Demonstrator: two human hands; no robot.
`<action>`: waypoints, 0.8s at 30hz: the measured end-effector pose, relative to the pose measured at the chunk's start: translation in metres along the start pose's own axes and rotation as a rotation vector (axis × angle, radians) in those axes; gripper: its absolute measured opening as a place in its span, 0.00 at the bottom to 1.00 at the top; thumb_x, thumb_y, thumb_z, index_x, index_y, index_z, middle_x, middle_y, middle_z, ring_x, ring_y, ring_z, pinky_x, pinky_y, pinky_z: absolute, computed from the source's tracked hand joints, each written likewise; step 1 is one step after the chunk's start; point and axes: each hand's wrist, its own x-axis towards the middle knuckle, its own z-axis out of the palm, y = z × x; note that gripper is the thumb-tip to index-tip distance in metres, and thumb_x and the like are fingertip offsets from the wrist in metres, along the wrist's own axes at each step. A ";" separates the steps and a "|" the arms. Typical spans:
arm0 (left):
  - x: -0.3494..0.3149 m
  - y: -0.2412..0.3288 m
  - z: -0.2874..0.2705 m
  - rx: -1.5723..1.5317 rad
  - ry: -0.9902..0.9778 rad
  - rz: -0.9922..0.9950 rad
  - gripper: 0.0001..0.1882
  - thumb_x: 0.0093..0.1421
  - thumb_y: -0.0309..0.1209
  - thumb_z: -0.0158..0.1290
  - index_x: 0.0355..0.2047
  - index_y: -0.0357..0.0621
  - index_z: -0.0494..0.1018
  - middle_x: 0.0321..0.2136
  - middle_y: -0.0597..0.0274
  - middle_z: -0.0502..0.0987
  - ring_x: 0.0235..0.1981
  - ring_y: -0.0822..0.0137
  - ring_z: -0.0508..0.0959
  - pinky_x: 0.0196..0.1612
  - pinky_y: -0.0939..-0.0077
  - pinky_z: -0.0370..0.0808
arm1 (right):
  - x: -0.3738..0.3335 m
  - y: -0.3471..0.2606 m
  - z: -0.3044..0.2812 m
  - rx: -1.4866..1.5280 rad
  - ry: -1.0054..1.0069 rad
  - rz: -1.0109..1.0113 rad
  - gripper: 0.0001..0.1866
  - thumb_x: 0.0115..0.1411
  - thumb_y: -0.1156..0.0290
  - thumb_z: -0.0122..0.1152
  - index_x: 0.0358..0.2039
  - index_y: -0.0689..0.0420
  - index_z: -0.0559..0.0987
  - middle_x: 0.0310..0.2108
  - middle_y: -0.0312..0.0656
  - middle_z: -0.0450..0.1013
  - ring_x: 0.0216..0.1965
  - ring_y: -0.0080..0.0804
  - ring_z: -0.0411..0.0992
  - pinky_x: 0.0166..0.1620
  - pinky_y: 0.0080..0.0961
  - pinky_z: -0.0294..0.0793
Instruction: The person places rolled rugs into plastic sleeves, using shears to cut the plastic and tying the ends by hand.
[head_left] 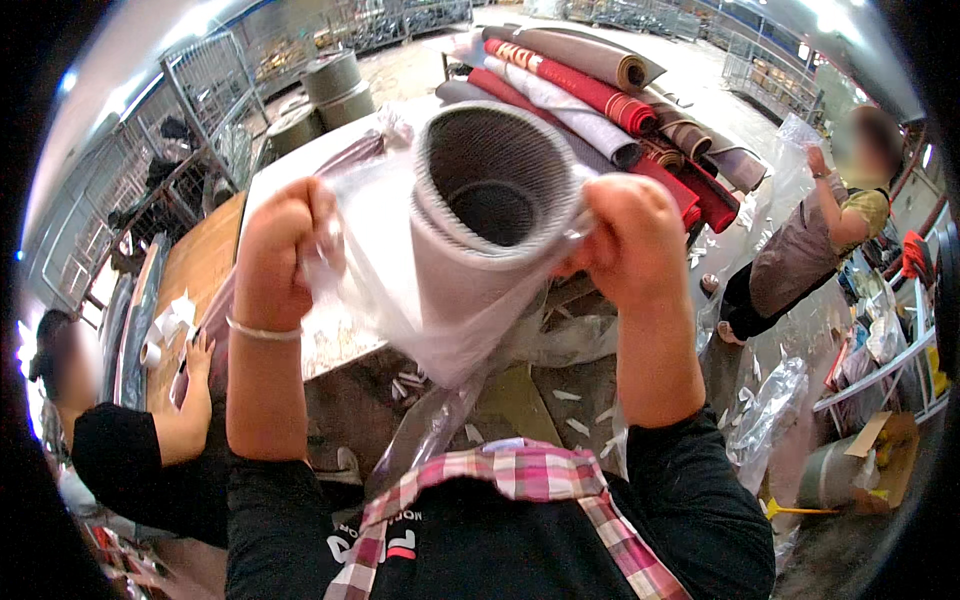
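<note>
Before me a rolled grey mat (460, 285) stands on end, its hollow end with ribbed edges turned up toward me. A clear plastic bag (375, 285) is around its lower part and stretched out to both sides. My left hand (285, 255) is closed on the bag's edge, left of the roll and apart from it. At the roll's right rim my right hand (632, 240) is closed on the other side of the bag, close against the mat. The fingertips of both hands are partly hidden.
Several rolled carpets (570, 80), red, grey and brown, lie piled beyond the white table (330, 340). A person (130, 440) leans over a wooden table (200, 260) at left. Another person (800, 230) handles clear plastic at right. Plastic scraps (770, 410) litter the floor.
</note>
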 end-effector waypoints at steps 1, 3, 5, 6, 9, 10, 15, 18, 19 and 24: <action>0.000 0.006 0.012 -0.004 0.115 0.037 0.05 0.39 0.20 0.36 0.16 0.40 0.62 0.13 0.68 0.61 0.11 0.78 0.60 0.13 0.87 0.58 | -0.003 -0.010 0.006 0.064 0.089 0.003 0.17 0.50 0.69 0.44 0.07 0.59 0.64 0.08 0.38 0.61 0.13 0.31 0.65 0.21 0.23 0.66; 0.005 -0.009 -0.002 0.018 0.018 -0.104 0.04 0.40 0.20 0.37 0.17 0.39 0.63 0.14 0.69 0.61 0.13 0.78 0.60 0.15 0.88 0.58 | 0.003 0.014 0.001 0.113 0.059 0.147 0.08 0.48 0.76 0.44 0.14 0.61 0.66 0.09 0.35 0.58 0.11 0.23 0.60 0.15 0.19 0.59; 0.014 -0.003 -0.005 0.172 -0.085 -0.119 0.03 0.41 0.20 0.38 0.17 0.39 0.62 0.14 0.69 0.61 0.13 0.78 0.60 0.17 0.89 0.58 | 0.007 0.006 -0.003 -0.115 -0.028 -0.045 0.08 0.49 0.75 0.45 0.14 0.59 0.65 0.09 0.34 0.56 0.12 0.24 0.59 0.18 0.22 0.61; 0.019 0.012 0.005 0.126 -0.115 -0.017 0.03 0.42 0.21 0.38 0.16 0.40 0.62 0.14 0.69 0.61 0.14 0.78 0.60 0.18 0.89 0.59 | 0.013 -0.008 -0.005 -0.417 -0.111 -0.386 0.08 0.49 0.74 0.46 0.14 0.58 0.65 0.09 0.33 0.56 0.13 0.24 0.58 0.20 0.23 0.61; 0.017 0.052 0.032 0.058 -0.204 0.188 0.06 0.45 0.21 0.38 0.14 0.42 0.61 0.15 0.68 0.61 0.16 0.78 0.61 0.21 0.88 0.61 | 0.027 -0.050 0.022 0.129 -0.169 -0.344 0.13 0.54 0.69 0.43 0.13 0.55 0.64 0.10 0.30 0.54 0.15 0.25 0.58 0.25 0.29 0.63; 0.023 0.042 0.017 0.613 -0.220 0.433 0.07 0.47 0.22 0.38 0.14 0.42 0.60 0.15 0.68 0.61 0.17 0.78 0.62 0.22 0.88 0.62 | 0.030 -0.039 0.020 0.019 -0.193 -0.297 0.14 0.52 0.70 0.42 0.10 0.57 0.62 0.11 0.36 0.58 0.18 0.29 0.63 0.27 0.27 0.66; 0.027 0.040 0.002 -0.043 -0.164 0.017 0.04 0.48 0.23 0.40 0.24 0.39 0.66 0.16 0.67 0.65 0.15 0.78 0.65 0.20 0.87 0.65 | 0.034 -0.046 0.020 -0.155 -0.214 -0.337 0.15 0.50 0.70 0.42 0.09 0.58 0.60 0.11 0.40 0.60 0.21 0.32 0.68 0.28 0.28 0.68; 0.022 0.056 0.011 -0.006 -0.282 0.249 0.07 0.51 0.23 0.38 0.24 0.37 0.66 0.18 0.66 0.66 0.15 0.77 0.65 0.20 0.86 0.65 | 0.031 -0.058 0.025 0.073 -0.158 -0.210 0.12 0.51 0.70 0.45 0.12 0.53 0.62 0.08 0.31 0.53 0.18 0.24 0.62 0.30 0.34 0.65; 0.027 0.048 0.005 0.093 -0.308 0.190 0.07 0.50 0.24 0.38 0.23 0.37 0.66 0.18 0.66 0.66 0.15 0.77 0.64 0.20 0.86 0.64 | 0.032 -0.043 0.018 0.058 -0.055 -0.135 0.11 0.51 0.70 0.45 0.13 0.54 0.64 0.09 0.32 0.53 0.18 0.25 0.62 0.28 0.34 0.65; 0.019 0.044 0.004 0.348 -0.309 0.000 0.07 0.41 0.24 0.40 0.21 0.35 0.66 0.13 0.65 0.66 0.11 0.78 0.64 0.13 0.88 0.62 | 0.021 -0.051 0.024 -0.282 -0.511 0.007 0.14 0.49 0.62 0.51 0.16 0.61 0.71 0.12 0.38 0.66 0.16 0.26 0.66 0.22 0.22 0.65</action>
